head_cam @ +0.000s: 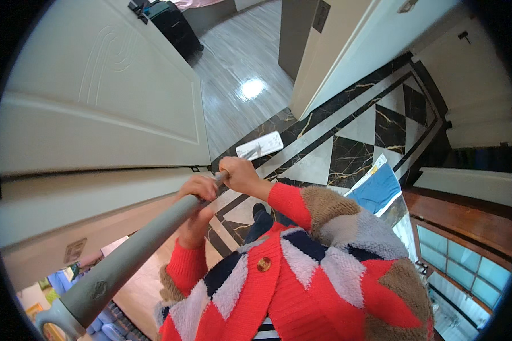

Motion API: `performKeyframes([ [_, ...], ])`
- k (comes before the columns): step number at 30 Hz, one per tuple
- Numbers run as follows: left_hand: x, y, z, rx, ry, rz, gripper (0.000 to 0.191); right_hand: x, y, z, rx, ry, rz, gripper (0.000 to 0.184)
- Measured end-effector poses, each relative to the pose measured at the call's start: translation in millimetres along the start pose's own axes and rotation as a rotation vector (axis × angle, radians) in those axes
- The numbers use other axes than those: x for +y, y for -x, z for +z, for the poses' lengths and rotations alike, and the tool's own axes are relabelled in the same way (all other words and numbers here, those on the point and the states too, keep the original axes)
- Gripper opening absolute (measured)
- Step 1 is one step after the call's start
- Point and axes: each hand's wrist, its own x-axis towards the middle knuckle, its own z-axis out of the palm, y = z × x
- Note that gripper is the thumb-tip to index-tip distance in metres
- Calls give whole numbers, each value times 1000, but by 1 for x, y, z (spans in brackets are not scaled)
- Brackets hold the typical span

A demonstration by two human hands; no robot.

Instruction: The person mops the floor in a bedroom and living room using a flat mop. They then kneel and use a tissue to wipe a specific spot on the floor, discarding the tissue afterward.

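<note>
A flat mop with a long grey handle (141, 251) runs from the lower left up to its white flat head (269, 144), which lies on the dark marble threshold. My left hand (198, 200) is wrapped around the handle where the thick grey tube meets the thinner pole. Just beyond it, closer to the mop head, my right hand (240, 174) grips the thinner pole. The handle's upper end has a light grey hanging loop (59, 319). The underside of the mop head is hidden.
An opened white door (111, 85) stands at the left, beside a doorway onto a grey wood-look floor (234, 64). A black suitcase (173, 27) stands beyond it. The door frame (324, 64) is right of the opening. A blue-and-white package (376, 189) lies right, near a brown wooden cabinet (461, 221).
</note>
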Motion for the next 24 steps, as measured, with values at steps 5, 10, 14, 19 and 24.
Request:
performKeyframes([
  [5, 11, -15, 1, 88, -235, -86, 36, 39, -30, 7, 75, 19, -100, 8],
  [10, 31, -28, 24, -43, -202, 184, 43, 115, -42, -6, 121, 111, 29, 19],
  [14, 32, -38, 50, -189, -247, 83, 42, 165, -26, -22, 158, 138, 73, 21],
  [19, 46, -49, 59, -268, -101, 128, 36, 161, 10, -21, 223, 101, 104, 23],
  [24, 78, -53, 36, -389, 17, 32, 36, 123, 55, -37, 115, 128, 199, 22],
])
